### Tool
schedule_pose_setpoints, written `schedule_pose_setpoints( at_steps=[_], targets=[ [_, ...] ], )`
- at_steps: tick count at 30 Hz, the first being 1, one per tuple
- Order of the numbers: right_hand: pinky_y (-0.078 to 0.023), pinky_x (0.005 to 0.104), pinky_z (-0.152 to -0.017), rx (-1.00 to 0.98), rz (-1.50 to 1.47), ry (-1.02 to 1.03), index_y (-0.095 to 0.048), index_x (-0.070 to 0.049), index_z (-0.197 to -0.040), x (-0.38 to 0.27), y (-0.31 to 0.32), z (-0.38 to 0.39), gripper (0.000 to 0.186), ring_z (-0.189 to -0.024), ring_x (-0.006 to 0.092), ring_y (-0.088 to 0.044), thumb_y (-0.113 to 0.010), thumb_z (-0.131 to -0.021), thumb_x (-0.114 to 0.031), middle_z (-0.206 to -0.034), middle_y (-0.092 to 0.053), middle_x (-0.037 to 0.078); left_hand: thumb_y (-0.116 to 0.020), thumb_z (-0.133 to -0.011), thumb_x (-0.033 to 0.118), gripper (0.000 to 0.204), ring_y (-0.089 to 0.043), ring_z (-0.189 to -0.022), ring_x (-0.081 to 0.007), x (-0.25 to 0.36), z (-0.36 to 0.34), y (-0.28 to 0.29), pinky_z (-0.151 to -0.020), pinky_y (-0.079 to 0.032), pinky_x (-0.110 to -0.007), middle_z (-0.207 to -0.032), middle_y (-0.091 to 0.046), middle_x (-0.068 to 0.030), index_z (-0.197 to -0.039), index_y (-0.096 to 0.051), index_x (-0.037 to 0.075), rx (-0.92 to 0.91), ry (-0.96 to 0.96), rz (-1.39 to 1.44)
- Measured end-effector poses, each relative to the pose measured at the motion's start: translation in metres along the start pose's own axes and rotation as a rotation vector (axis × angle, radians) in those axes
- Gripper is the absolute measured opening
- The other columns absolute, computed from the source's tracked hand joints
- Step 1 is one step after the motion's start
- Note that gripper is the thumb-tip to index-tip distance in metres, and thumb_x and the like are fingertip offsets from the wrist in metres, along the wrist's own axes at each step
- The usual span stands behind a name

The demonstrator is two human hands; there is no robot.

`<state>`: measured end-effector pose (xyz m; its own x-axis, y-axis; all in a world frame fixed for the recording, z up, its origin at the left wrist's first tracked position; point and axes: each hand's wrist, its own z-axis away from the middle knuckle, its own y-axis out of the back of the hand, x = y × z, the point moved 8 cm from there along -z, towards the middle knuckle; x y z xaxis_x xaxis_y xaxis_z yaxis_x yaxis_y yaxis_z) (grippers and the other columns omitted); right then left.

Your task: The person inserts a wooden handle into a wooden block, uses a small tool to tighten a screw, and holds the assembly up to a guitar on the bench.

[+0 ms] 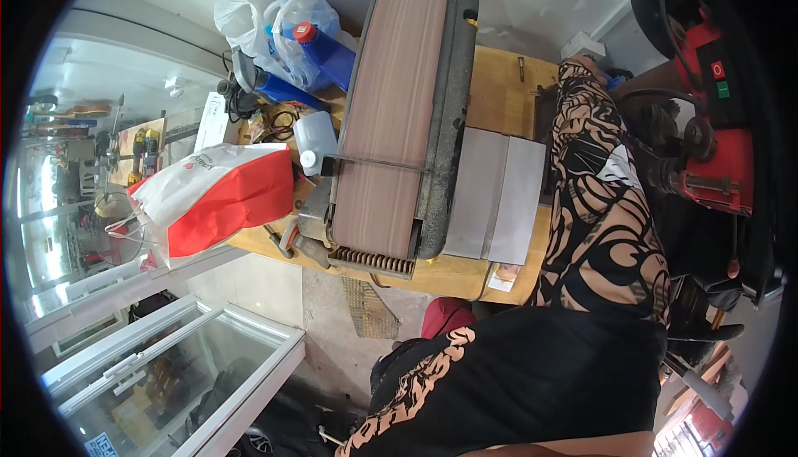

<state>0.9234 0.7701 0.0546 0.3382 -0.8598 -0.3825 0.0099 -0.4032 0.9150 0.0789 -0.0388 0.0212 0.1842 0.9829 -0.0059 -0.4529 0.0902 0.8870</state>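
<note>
My right arm, in a black-and-tan patterned sleeve (611, 207), reaches away along the right side of the wooden table (503, 95). At the sleeve's far end only a sliver of my right hand (583, 64) shows, close to a white wall box (583, 45). Its fingers are hidden, so I cannot tell what it touches. My left hand is out of view. Left of my arm stands a large belt sander with a wide brown abrasive belt (391, 108). Between them lie grey flat sheets (490, 199) on the table.
A red-and-white bag (229, 199), a translucent jug (316, 137) and blue bottles (328, 58) with plastic bags crowd the table's left. A red machine with green and red buttons (719, 83) stands at the right. A white-framed glass door (179, 374) is at lower left.
</note>
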Motion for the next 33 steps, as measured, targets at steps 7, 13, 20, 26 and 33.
schedule_pose_setpoints(
  at_steps=[7, 13, 20, 26, 33],
  targets=[
    [-0.049, 0.0407, -0.089, 0.18, 0.129, 0.159, -0.067, -0.01, -0.112, 0.008, 0.004, 0.03, 0.037, -0.1, 0.0334, -0.063, -0.054, -0.087, -0.034, -0.109, -0.064, 0.02, -0.062, -0.089, 0.023, 0.031, -0.06, -0.058, -0.0144, -0.004, 0.01, 0.012, -0.058, -0.047, -0.03, -0.065, -0.065, -0.0085, -0.075, -0.066, -0.004, 0.008, -0.012, -0.02],
    [-0.052, 0.0458, -0.076, -0.513, 0.684, 1.189, -0.071, -0.007, -0.095, -0.061, -0.126, 0.064, 0.026, -0.087, 0.0309, -0.066, -0.055, -0.085, -0.024, -0.099, -0.068, 0.018, -0.062, -0.089, 0.023, 0.03, -0.06, -0.058, -0.0146, -0.001, -0.002, 0.011, -0.058, -0.047, -0.03, -0.064, -0.064, -0.0085, -0.075, -0.066, -0.004, -0.015, -0.09, 0.0],
    [-0.05, 0.0391, -0.067, -1.323, 0.72, 1.338, -0.069, -0.011, -0.097, -0.047, -0.204, 0.243, 0.023, -0.075, 0.0231, -0.064, -0.057, -0.084, -0.025, -0.088, -0.067, 0.007, -0.062, -0.089, 0.023, 0.03, -0.06, -0.058, -0.0148, -0.042, 0.027, 0.039, -0.058, -0.047, -0.031, -0.064, -0.064, -0.0085, -0.074, -0.067, -0.003, 0.033, -0.13, 0.02],
    [-0.049, 0.0371, -0.064, -1.266, 0.68, 1.378, -0.067, -0.012, -0.097, -0.072, -0.226, 0.274, 0.021, -0.072, 0.0219, -0.063, -0.056, -0.084, -0.025, -0.084, -0.066, 0.005, -0.062, -0.088, 0.022, 0.03, -0.058, -0.054, -0.0148, -0.115, 0.04, -0.004, -0.056, -0.047, -0.032, -0.06, -0.063, -0.0083, -0.069, -0.065, -0.002, 0.108, -0.011, 0.329],
    [-0.05, 0.0384, -0.065, -0.813, 0.729, 1.577, -0.065, -0.01, -0.097, -0.058, -0.168, 0.235, 0.021, -0.074, 0.0256, -0.063, -0.053, -0.088, -0.024, -0.085, -0.066, 0.009, -0.06, -0.087, 0.037, 0.042, -0.059, -0.048, -0.0249, -0.033, 0.005, 0.036, -0.05, -0.047, -0.041, -0.052, -0.057, -0.0118, -0.062, -0.06, 0.002, 0.154, -0.213, 0.173]
  ],
)
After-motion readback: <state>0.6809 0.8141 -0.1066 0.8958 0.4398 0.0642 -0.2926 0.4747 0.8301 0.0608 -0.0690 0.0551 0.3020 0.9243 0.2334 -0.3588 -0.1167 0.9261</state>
